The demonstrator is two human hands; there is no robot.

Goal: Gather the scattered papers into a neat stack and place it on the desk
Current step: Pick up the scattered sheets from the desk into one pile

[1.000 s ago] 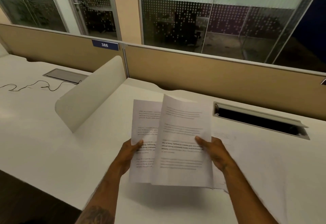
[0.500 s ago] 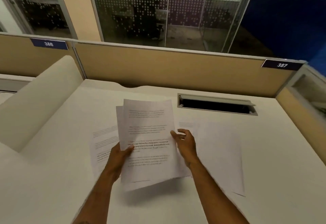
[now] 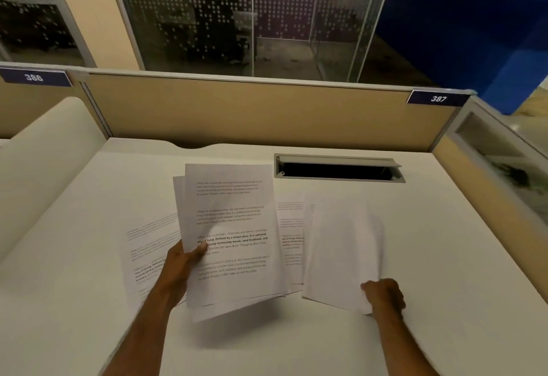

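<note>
The left hand (image 3: 178,269) holds a small sheaf of papers (image 3: 231,236) lifted off the white bench (image 3: 74,257), its thumb pressed on the top sheet and its fingers closed behind, out of sight. The sheaf is a few white pages printed with short paragraphs of black type, one paragraph in bold near the middle. The pages do not line up: one edge peeks out at 10 o'clock and others fan below at 6 o'clock, and a soft shadow lies under them on the bench.

At 3 o'clock from the sheaf, the right hand (image 3: 384,295) is clenched on the near corner of a loose sheet (image 3: 341,245), fingers curled tight around it. That sheet shows its blank side, looks blurred, and curls up from the bench.

Flat on the bench lie more printed pages: one (image 3: 148,254) at 9 o'clock from the sheaf, partly under it, and another (image 3: 290,239) between the sheaf and the loose sheet.

Farther back, at 1 o'clock, an open cable slot (image 3: 338,168) is cut into the bench, in front of a tan divider (image 3: 252,114) bearing plates marked 386 (image 3: 34,77) and 387 (image 3: 438,98).
</note>
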